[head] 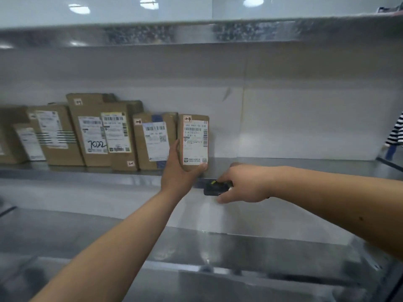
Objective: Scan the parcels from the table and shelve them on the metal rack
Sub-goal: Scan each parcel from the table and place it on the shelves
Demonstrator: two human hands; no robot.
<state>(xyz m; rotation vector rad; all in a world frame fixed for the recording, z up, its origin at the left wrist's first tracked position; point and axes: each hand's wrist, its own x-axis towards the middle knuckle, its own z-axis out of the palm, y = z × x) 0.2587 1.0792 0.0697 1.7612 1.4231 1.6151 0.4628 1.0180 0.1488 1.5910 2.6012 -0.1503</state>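
A small brown cardboard parcel (193, 140) with a white label stands upright on the metal rack's middle shelf (294, 165), at the right end of a row of parcels. My left hand (177, 170) grips it from the lower left, thumb under its front bottom edge. My right hand (242, 185) holds a black handheld scanner (214, 188) just below the shelf's front edge, to the right of the parcel.
Several brown labelled parcels (98, 131) stand side by side on the shelf to the left. The shelf right of the held parcel is bare metal. A lower shelf (239, 247) and an upper shelf (196, 31) frame it. A person in a striped sleeve (395, 132) stands at far right.
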